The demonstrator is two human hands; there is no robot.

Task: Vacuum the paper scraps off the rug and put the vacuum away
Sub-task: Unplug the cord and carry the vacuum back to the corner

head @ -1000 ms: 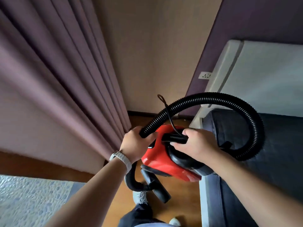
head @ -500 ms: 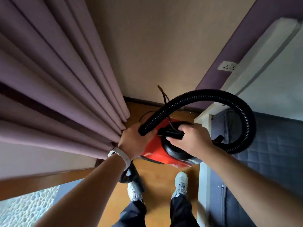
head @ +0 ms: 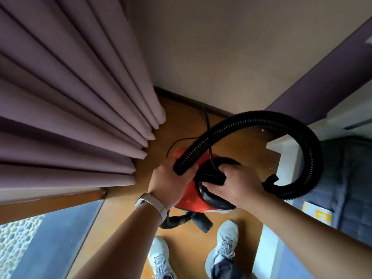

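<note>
I read left hand (head: 169,184) fingers curled tight on the black ribbed hose (head: 281,119) end. Right hand (head: 235,186) fingers wrap the red canister vacuum (head: 191,202) handle. Vacuum is over the wooden floor (head: 181,121), beside the purple curtain (head: 80,117).

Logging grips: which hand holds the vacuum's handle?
The right hand; it grips the black handle, while the left hand holds the hose end.

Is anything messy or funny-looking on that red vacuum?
Only the thin black cord: it trails loose over the vacuum and the wooden floor, not wound up. The left hand grips the hose, the right hand the handle.
</note>
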